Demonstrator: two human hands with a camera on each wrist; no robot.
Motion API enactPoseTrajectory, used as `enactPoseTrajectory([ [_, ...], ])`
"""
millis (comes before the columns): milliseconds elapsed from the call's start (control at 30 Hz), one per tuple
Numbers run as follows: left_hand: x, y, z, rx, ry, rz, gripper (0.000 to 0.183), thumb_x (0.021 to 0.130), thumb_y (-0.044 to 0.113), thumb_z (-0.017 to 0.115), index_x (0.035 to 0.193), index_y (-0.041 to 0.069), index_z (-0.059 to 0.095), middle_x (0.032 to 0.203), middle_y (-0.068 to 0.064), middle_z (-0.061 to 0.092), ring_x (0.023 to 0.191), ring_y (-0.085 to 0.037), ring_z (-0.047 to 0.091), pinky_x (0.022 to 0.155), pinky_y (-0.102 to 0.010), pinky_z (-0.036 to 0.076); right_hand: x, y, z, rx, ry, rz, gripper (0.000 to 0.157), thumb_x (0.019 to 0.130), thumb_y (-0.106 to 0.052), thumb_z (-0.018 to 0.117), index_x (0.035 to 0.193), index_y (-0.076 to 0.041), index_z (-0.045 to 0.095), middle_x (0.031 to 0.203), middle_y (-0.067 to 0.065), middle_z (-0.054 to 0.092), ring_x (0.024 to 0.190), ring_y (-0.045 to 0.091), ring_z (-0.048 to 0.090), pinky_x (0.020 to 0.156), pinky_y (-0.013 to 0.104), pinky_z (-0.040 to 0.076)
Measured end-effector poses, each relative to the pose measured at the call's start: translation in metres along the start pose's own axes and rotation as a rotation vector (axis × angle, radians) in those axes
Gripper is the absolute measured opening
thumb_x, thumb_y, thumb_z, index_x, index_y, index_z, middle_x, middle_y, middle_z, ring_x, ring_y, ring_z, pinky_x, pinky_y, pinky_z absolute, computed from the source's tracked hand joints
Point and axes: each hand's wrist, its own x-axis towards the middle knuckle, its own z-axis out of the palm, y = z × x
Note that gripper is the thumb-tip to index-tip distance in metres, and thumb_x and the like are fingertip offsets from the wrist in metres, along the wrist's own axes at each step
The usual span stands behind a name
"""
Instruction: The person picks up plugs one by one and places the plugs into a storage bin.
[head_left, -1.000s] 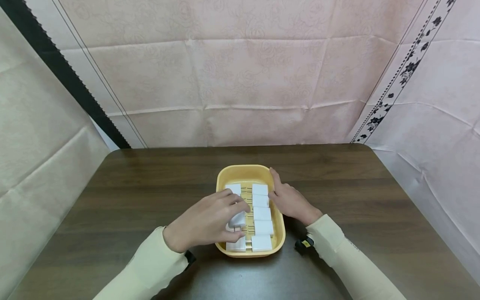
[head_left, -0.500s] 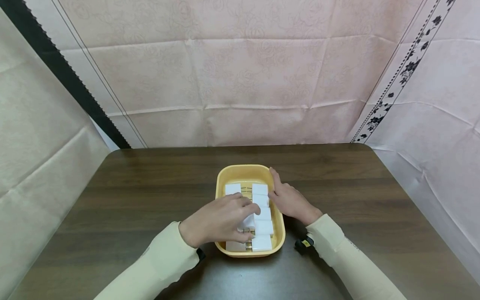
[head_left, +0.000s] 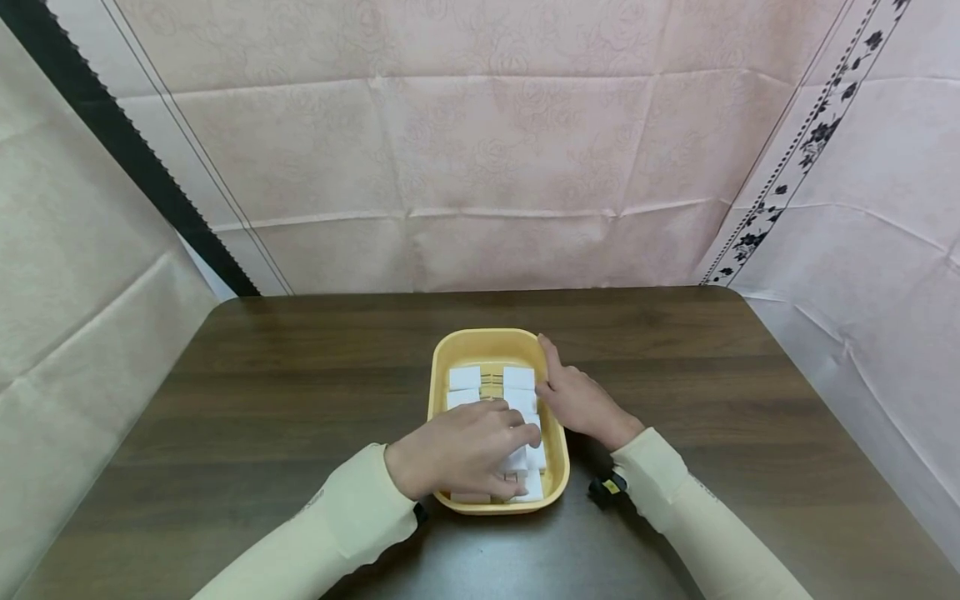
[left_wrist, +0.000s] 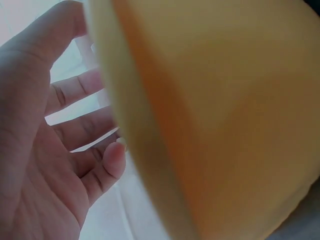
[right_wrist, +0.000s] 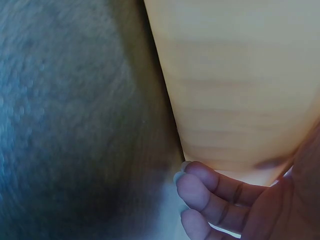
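Observation:
A yellow plastic basket stands on the table in the head view, with white power adapters in two columns inside. Above its lower half, my left hand pinches a white power adapter between thumb and fingers, with small metal prongs seemingly showing below it. The hand hides much of the left column. My right hand grips the basket's right rim, index finger lying along it. In the right wrist view, curled fingers sit beside the basket wall. The left wrist view is mostly basket wall.
The basket rests on a dark wooden table. Pale patterned cloth hangs behind the table and at both sides. Black wrist devices sit under the sleeves.
My left hand has moved right and slightly toward the person, carrying the white power adapter across toward the right column. More of the upper left column shows. My right hand keeps its place.

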Motion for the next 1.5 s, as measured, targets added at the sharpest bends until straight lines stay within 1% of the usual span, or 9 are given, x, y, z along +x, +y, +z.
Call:
enactPoseTrajectory([
  [200,0.005,0.004,0.003,-0.019,-0.058,-0.003,0.035,0.083,0.042,0.075,0.109,0.02,0.066,0.096,0.007,0.067,0.093,-0.011,0.063,0.086,-0.025,0.053,0.001,0.0,0.001,-0.002,0.004,0.0,0.071,0.104,-0.014,0.043,0.161,-0.005,0.002,0.061,0.003,0.048,0.047,0.013,0.055,0.048,0.028,0.047],
  [333,0.008,0.006,0.005,-0.017,-0.066,0.004,0.035,0.084,0.043,0.076,0.108,0.02,0.067,0.097,0.007,0.068,0.092,-0.01,0.064,0.086,-0.024,0.053,0.001,0.0,0.0,0.004,0.0,0.016,0.072,0.103,-0.015,0.042,0.161,-0.006,0.0,0.06,0.002,0.048,0.045,0.013,0.052,0.046,0.027,0.046],
  [433,0.01,0.006,0.005,-0.017,-0.072,0.01,0.033,0.084,0.042,0.076,0.108,0.02,0.069,0.097,0.007,0.068,0.092,-0.01,0.064,0.088,-0.024,0.053,0.0,0.0,0.0,0.005,0.004,0.026,0.073,0.102,-0.015,0.042,0.162,-0.007,0.0,0.059,0.002,0.048,0.044,0.013,0.048,0.045,0.028,0.044],
  [600,0.013,0.006,0.007,-0.013,-0.092,0.024,0.032,0.085,0.042,0.076,0.108,0.021,0.07,0.097,0.007,0.069,0.092,-0.011,0.064,0.091,-0.026,0.052,0.001,0.001,0.0,0.002,0.007,0.019,0.073,0.102,-0.016,0.042,0.161,-0.006,0.001,0.059,0.001,0.047,0.044,0.012,0.046,0.045,0.028,0.042],
  [833,0.017,0.005,0.01,-0.022,-0.123,0.019,0.03,0.084,0.042,0.077,0.107,0.023,0.069,0.096,0.008,0.067,0.092,-0.01,0.061,0.086,-0.024,0.051,0.001,0.001,0.002,-0.003,0.017,-0.003,0.072,0.102,-0.015,0.042,0.161,-0.004,0.002,0.059,0.001,0.047,0.045,0.012,0.046,0.045,0.029,0.042],
  [967,0.017,0.006,0.011,-0.023,-0.122,0.025,0.03,0.085,0.042,0.077,0.107,0.024,0.069,0.094,0.01,0.066,0.093,-0.009,0.06,0.085,-0.022,0.051,0.001,0.001,0.001,-0.006,0.025,-0.01,0.072,0.101,-0.014,0.042,0.161,-0.004,0.003,0.06,0.002,0.048,0.045,0.013,0.048,0.046,0.029,0.043],
  [1167,0.016,0.007,0.012,-0.024,-0.097,0.026,0.029,0.084,0.04,0.077,0.106,0.024,0.069,0.092,0.011,0.066,0.092,-0.009,0.059,0.085,-0.022,0.051,0.001,0.001,0.001,-0.006,0.018,0.002,0.072,0.101,-0.015,0.042,0.161,-0.004,0.002,0.06,0.002,0.049,0.045,0.013,0.049,0.046,0.028,0.044],
  [1400,0.015,0.006,0.013,-0.004,-0.081,0.037,0.03,0.084,0.042,0.077,0.107,0.025,0.068,0.094,0.013,0.066,0.093,-0.008,0.06,0.086,-0.022,0.051,0.001,0.001,0.0,0.004,0.009,0.008,0.072,0.102,-0.016,0.041,0.161,-0.006,0.002,0.059,0.001,0.048,0.044,0.012,0.047,0.045,0.028,0.043],
  [1500,0.013,0.006,0.013,0.006,-0.064,0.049,0.031,0.084,0.042,0.077,0.108,0.024,0.068,0.095,0.013,0.067,0.091,-0.008,0.06,0.087,-0.023,0.051,0.001,0.001,0.001,0.013,0.005,0.01,0.072,0.103,-0.015,0.041,0.161,-0.006,0.001,0.06,0.001,0.048,0.044,0.012,0.049,0.046,0.028,0.044],
])
